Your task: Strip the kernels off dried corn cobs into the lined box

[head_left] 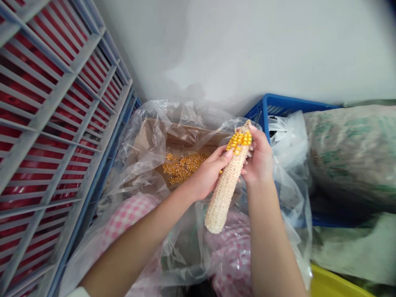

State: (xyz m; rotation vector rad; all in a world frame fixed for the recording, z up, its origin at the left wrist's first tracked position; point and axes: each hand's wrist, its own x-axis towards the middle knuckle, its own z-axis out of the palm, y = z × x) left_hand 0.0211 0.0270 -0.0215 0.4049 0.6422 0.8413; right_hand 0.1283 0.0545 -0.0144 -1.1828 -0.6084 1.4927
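Note:
A corn cob [225,192] tilts up and away from me above a box. Most of it is bare and pale; yellow kernels [239,141] cling only near its far, pointed end. My left hand [212,169] closes round the cob from the left, the thumb against the edge of the kernels. From the right, my right hand [259,159] grips the cob near that far end, fingers partly hidden behind it. A thin dark rod shows just above my right hand; I cannot make out what it is. Loose corn kernels [185,166] lie in the cardboard box [193,134] below.
Clear plastic sheeting [131,142] lines the box and spreads over pink checked cloth [131,212]. Grey plastic crates [66,95] with red contents rise on the left. At right, a blue crate [293,101] holds a stuffed sack [352,144]. A white wall [247,49] stands behind.

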